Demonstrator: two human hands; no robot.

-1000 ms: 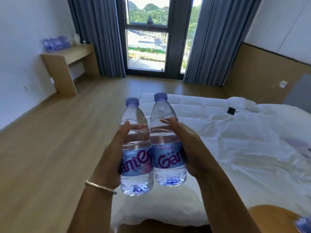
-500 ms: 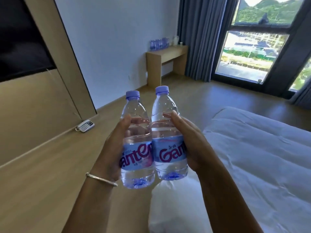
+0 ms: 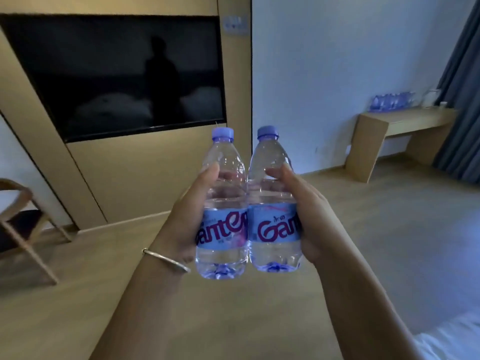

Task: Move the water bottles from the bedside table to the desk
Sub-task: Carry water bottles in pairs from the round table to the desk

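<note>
1. Clear plastic water bottles, the left bottle [image 3: 222, 203] and the right bottle [image 3: 275, 201], stand upright side by side, touching, both full and capped in lilac.
2. Left hand [image 3: 187, 216] wraps the left bottle; right hand [image 3: 309, 216] wraps the right bottle, both held up in mid-air.
3. More bottles [image 3: 392, 101] line the wooden desk [image 3: 405, 120] far right.

Wall-mounted TV [image 3: 124, 76]; wooden chair [image 3: 24, 224]; grey curtain [image 3: 459, 100].
</note>
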